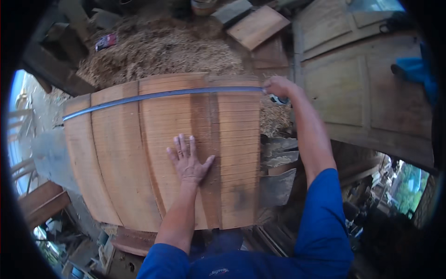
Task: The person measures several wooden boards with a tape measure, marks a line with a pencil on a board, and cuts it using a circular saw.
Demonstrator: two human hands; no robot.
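Wide wooden boards (pixel 116 158) lie side by side beneath me, marked with many thin crosswise lines on the right-hand ones. A long metal measuring tape (pixel 162 93) stretches across their far part, from the left edge to the right. My left hand (pixel 189 163) rests flat on the middle boards, fingers spread, holding nothing. My right hand (pixel 279 86) is closed on the tape's case (pixel 278 99) just beyond the boards' far right corner. The case is partly hidden under that hand.
Wood shavings (pixel 162 51) cover the ground beyond the boards, with offcuts (pixel 258 28) at the back. Panelled wooden doors (pixel 344 93) lie at the right, a blue item (pixel 413 69) on them. A grey sheet (pixel 51 156) and loose timber (pixel 44 204) are at the left.
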